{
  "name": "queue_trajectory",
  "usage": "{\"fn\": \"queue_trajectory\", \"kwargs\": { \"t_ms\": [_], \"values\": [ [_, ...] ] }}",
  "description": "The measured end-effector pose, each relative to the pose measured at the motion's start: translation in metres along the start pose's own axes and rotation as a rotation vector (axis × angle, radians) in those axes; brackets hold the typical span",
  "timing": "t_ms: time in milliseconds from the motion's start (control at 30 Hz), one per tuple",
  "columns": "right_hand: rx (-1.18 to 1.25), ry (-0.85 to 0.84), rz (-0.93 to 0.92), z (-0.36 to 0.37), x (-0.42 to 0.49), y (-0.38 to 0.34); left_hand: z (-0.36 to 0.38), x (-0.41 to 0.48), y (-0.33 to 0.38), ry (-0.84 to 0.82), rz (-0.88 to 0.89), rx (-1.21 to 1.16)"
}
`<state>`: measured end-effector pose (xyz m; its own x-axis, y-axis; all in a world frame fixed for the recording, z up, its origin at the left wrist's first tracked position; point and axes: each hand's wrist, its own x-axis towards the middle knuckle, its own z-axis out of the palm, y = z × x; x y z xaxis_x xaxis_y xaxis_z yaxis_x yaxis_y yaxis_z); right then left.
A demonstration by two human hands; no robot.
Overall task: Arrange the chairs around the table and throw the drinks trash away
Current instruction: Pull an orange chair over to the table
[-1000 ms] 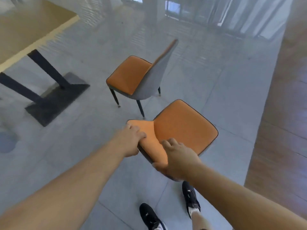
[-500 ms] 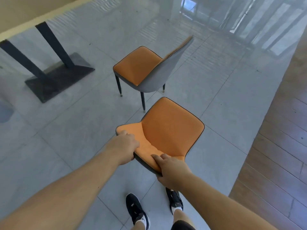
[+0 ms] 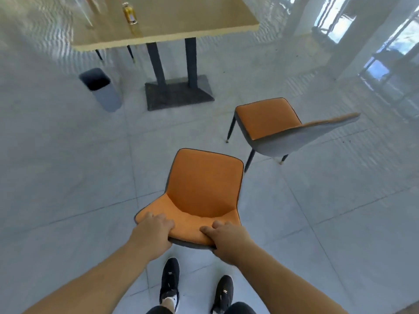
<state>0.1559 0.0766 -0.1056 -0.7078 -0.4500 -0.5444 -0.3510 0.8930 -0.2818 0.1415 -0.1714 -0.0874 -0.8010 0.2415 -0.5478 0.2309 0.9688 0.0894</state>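
Note:
An orange chair (image 3: 204,184) with a grey shell stands right in front of me, its seat pointing toward the table. My left hand (image 3: 154,230) grips the left end of its backrest top and my right hand (image 3: 226,239) grips the right end. A second orange chair (image 3: 267,116) stands to the right, turned sideways, apart from the first. The light wooden table (image 3: 172,23) on dark legs is ahead at the top. A bottle with yellow drink (image 3: 129,13) stands on the table.
A grey trash bin (image 3: 101,88) with a dark opening stands on the floor left of the table's base (image 3: 179,94). Thin chair legs (image 3: 130,53) show under the table's far side. Glossy grey tiles lie all around; windows at the right. My black shoes (image 3: 170,279) are below.
The view has swung round with the held chair: the table, formerly at the upper left, is now ahead, and the second chair has shifted from ahead to the right. Both hands kept hold.

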Motion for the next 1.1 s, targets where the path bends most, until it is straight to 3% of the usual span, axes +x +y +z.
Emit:
{"fn": "queue_trajectory", "kwargs": {
  "t_ms": [333, 500, 1100],
  "values": [
    [-0.045, 0.089, 0.002, -0.045, 0.055, 0.033, 0.005, 0.0, -0.016, 0.124, -0.158, -0.291],
    [-0.056, 0.099, -0.055, -0.061, 0.08, 0.039, -0.004, 0.019, -0.031, 0.146, -0.148, -0.249],
    [-0.028, 0.099, 0.038, -0.211, 0.28, 0.074, -0.131, 0.214, -0.145, 0.234, -0.116, -0.397]
  ]
}}
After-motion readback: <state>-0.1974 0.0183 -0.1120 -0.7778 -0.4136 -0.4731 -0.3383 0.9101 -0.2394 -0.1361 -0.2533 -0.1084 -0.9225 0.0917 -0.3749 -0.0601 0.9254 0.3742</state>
